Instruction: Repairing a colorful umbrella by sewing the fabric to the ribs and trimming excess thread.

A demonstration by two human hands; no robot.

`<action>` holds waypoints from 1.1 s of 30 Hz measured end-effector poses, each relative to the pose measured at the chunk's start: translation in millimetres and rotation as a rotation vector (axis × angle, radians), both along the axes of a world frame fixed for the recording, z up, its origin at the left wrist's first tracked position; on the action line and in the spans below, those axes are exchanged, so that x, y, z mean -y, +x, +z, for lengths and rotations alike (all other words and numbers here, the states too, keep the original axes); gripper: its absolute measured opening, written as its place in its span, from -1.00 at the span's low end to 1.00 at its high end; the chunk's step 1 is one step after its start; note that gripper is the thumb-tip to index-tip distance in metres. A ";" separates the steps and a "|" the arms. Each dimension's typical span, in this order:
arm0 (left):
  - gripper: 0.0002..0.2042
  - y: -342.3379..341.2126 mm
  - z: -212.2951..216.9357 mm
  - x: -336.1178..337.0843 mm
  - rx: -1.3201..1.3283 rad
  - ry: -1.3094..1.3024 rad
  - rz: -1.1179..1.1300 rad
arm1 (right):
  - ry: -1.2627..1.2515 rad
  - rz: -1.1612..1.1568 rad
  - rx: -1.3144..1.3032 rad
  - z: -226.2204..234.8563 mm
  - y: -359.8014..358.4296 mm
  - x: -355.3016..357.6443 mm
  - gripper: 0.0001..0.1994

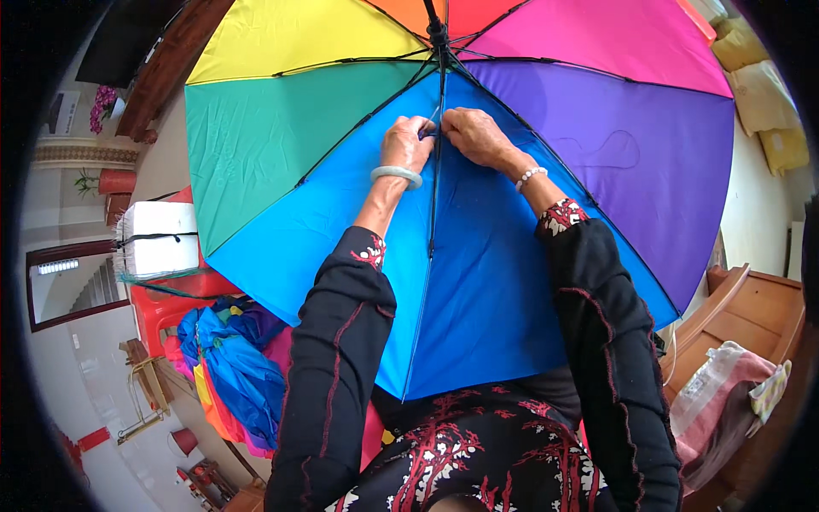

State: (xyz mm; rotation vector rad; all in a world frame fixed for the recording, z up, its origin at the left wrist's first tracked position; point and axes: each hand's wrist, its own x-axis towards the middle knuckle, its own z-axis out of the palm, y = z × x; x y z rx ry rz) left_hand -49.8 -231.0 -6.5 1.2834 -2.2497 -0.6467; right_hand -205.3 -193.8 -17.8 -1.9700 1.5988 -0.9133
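An opened umbrella [503,282] with rainbow-coloured panels spreads in front of me, its inner side and black ribs facing me. The black shaft [438,32] rises at the top of the view. Both hands work at a rib [433,200] over the blue panels, a little below the hub. My left hand [407,143], with a pale bangle on the wrist, is closed just left of the rib, with a small dark bit at its fingertips. My right hand [479,136], wearing a bead bracelet, pinches right beside the rib. Whatever is between the fingers is too small to make out.
To the left, a red plastic stool [158,316] stands below a white tied bundle [162,235]. Folded multicoloured umbrella cloth [243,367] is heaped beside my left arm. On the right are wooden furniture [751,299], a pink towel [725,384] and yellowish cushions [755,85].
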 end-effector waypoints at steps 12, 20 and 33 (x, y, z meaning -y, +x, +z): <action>-0.86 0.4 -2.2 3.6 0.206 -0.074 -0.100 | 0.015 -0.056 0.000 -4.5 6.2 -4.9 -0.88; -0.90 -0.8 -0.9 3.0 0.304 -0.095 -0.051 | 0.090 -0.211 -0.188 4.7 13.2 -18.5 -0.89; -0.89 16.7 7.3 13.0 0.204 0.016 -0.120 | 0.159 -0.168 -0.156 23.9 4.9 -40.7 -0.76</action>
